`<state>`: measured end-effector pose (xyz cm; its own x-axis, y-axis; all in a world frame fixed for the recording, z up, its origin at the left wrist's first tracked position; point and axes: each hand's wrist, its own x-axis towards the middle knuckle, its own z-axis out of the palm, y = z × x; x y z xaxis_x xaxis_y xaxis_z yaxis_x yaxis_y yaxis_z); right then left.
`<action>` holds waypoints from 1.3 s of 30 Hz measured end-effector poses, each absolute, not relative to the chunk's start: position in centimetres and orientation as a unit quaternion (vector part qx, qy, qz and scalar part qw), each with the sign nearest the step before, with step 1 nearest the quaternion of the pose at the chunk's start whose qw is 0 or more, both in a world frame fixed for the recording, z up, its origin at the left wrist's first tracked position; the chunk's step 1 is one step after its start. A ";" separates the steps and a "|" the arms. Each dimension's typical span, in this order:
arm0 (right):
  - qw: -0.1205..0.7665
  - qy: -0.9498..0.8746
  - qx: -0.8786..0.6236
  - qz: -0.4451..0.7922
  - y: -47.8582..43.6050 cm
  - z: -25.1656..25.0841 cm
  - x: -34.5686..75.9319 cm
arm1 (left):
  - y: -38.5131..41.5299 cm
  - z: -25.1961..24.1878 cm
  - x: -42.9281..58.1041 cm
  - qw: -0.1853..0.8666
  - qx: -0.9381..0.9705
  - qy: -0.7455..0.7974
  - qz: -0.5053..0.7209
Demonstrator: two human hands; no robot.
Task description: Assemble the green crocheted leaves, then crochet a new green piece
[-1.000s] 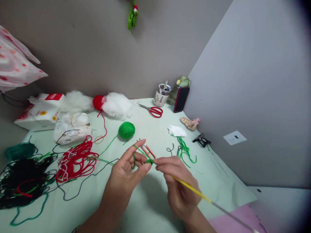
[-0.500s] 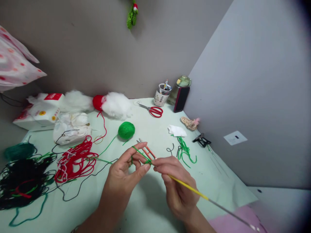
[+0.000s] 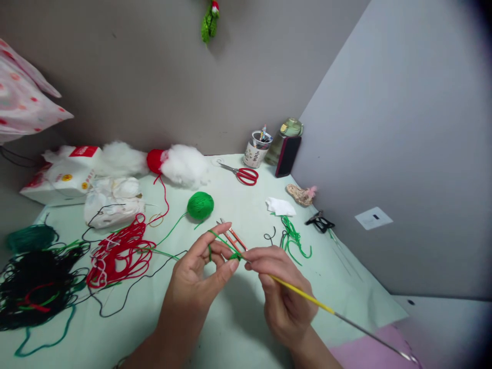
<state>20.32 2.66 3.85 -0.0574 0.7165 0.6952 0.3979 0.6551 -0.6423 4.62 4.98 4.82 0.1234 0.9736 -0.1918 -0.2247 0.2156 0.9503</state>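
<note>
My left hand (image 3: 202, 269) pinches a small piece of green crochet work (image 3: 235, 256) between thumb and fingers. Green yarn loops around its raised index finger and trails back to the green yarn ball (image 3: 200, 206). My right hand (image 3: 282, 292) grips a long crochet hook (image 3: 303, 294) with a yellow middle and a metal shaft that slants down to the lower right. The hook's working tip meets the green piece, though the fingers partly cover it. Just behind the fingertips lie orange thread snips (image 3: 239, 242), partly hidden by my hands.
Red yarn (image 3: 123, 256), a black yarn tangle (image 3: 33, 292) and a white box (image 3: 61, 174) sit left. Red-handled scissors (image 3: 246, 176), a pen cup (image 3: 257, 151) and a phone (image 3: 288, 156) stand at the back. Green yarn scraps (image 3: 294, 238) and black scissors (image 3: 320, 222) lie right.
My right hand and the crochet hook have shifted slightly to the right. My left hand keeps its hold on the green piece, almost still.
</note>
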 end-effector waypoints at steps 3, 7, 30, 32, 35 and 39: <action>0.522 -0.743 -0.409 0.089 2.7 3.9 20.1 | 4.7 4.6 5.0 0.655 0.398 0.441 0.467; 0.573 -0.695 -0.411 0.141 2.8 4.0 20.0 | 4.5 4.6 5.1 0.704 0.351 0.408 0.464; 0.646 -0.546 -0.359 0.396 3.3 3.9 20.7 | 4.8 5.0 5.2 0.726 0.318 0.378 0.477; 0.637 -0.569 -0.372 0.363 3.2 4.0 20.7 | 4.8 5.0 5.1 0.722 0.322 0.380 0.479; 0.619 -0.611 -0.388 0.304 2.9 4.1 20.7 | 4.9 4.9 5.1 0.713 0.332 0.388 0.481; 0.579 -0.696 -0.376 0.197 2.8 4.2 20.7 | 4.9 4.9 5.1 0.693 0.352 0.402 0.484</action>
<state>20.74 2.76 4.16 -0.0465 0.7511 0.6586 0.2956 0.6401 -0.7091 5.07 4.94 4.87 0.2083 0.9538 -0.2164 -0.3890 0.2838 0.8764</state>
